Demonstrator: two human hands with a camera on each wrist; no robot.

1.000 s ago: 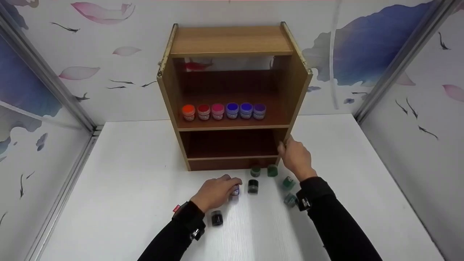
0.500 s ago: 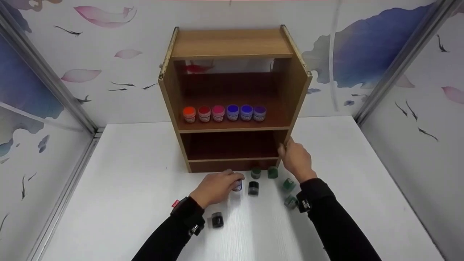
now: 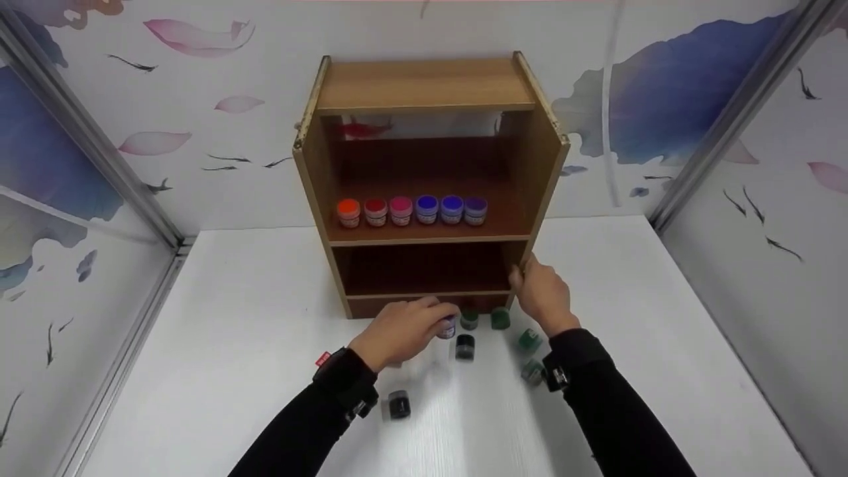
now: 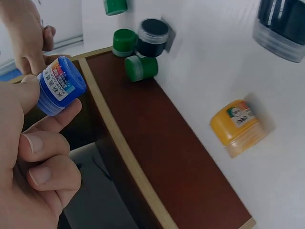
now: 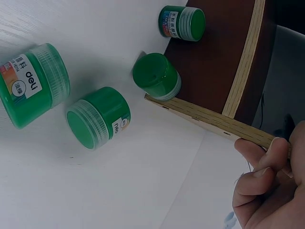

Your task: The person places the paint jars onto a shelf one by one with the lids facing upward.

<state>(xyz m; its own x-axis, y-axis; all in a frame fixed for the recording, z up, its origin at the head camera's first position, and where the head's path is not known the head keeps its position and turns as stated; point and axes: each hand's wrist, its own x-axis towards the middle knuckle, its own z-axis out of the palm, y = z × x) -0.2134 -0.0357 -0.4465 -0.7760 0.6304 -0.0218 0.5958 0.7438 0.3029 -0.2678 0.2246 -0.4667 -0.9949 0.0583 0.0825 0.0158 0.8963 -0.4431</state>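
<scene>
My left hand pinches a blue paint jar between thumb and index finger, in front of the wooden shelf unit's base; the other fingers are curled in. My right hand grips the front edge of the unit's right side panel, thumb on the inner side. Near the base lie green paint jars and a black paint jar. A yellow paint jar lies on its side in the left wrist view, mostly hidden behind my left hand in the head view.
On the upper shelf board stands a row from an orange jar to a purple jar. The lower compartment holds no jars. Another black jar lies by my left wrist, and a green jar by my right cuff. Printed walls surround the white table.
My left hand has carried the blue paint jar forward and to the right, nearer the shelf unit's base. My right hand keeps its grip on the side panel. The head view has tilted slightly.
</scene>
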